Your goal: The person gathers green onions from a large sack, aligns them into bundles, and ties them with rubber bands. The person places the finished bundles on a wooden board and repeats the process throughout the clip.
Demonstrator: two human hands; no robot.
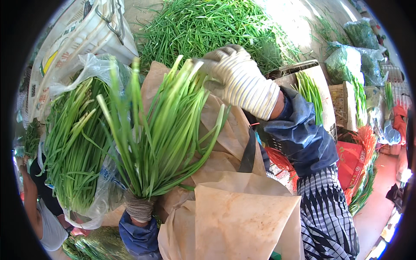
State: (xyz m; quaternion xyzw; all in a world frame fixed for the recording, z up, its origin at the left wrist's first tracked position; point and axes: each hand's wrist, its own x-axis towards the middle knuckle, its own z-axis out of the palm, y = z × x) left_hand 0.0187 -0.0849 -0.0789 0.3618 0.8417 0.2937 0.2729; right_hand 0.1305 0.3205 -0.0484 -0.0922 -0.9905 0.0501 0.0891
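Observation:
A loose bunch of garlic chives [169, 130] fans out in front of me, pale stalk ends away from me. My left hand [140, 206] holds it from below at the near end; leaves hide the fingers, and mostly the glove's knitted cuff shows. At the far stalk ends is my right hand [235, 78], in a striped work glove, its fingers curled and blurred. Whether they pinch a stalk is unclear. Brown apron sheeting [240, 208] covers my lap beneath the bunch. To the left, more chives [74, 146] lie in a clear plastic bag [104, 195].
Loose green leaves [208, 29] are heaped on the floor ahead. A white sack [81, 42] stands far left. On the right are chives [310, 94] on a board, red plastic twine [364, 136] and filled bags [344, 63]. Another person's arm [31, 201] shows at the left edge.

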